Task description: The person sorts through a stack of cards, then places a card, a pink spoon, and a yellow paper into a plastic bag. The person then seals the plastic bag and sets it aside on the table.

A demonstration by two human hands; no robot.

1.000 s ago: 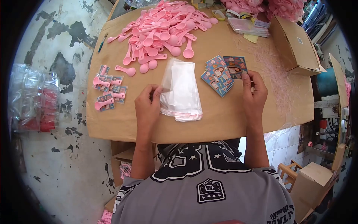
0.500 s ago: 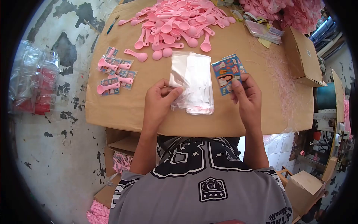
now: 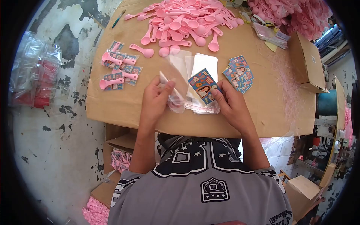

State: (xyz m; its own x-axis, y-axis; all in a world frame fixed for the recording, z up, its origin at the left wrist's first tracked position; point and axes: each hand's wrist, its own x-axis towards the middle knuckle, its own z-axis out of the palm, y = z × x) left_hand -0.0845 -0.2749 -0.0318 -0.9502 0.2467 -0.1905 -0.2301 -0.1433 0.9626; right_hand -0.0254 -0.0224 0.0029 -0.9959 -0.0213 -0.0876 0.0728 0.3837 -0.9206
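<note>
My left hand is closed on a clear plastic bag, pinched between thumb and fingers and lifted off the stack. Between thumb and fingers, my right hand grips a blue printed card, tilted over the stack of clear bags. Just right of it, a fanned pile of the same cards lies on the table. Packed pink spoons with cards lie in a group at the left. A single pink spoon rests between that group and the large heap of pink spoons.
Brown paper covers the table. At the right edge stands a cardboard box, with pink plastic strands beside it. A pen lies at the far left. Tape rolls and more bagged spoons sit at the back right.
My right hand has moved left with one card, leaving the other cards fanned on the table. My left hand has lifted a bag away from the stack, slightly to the left.
</note>
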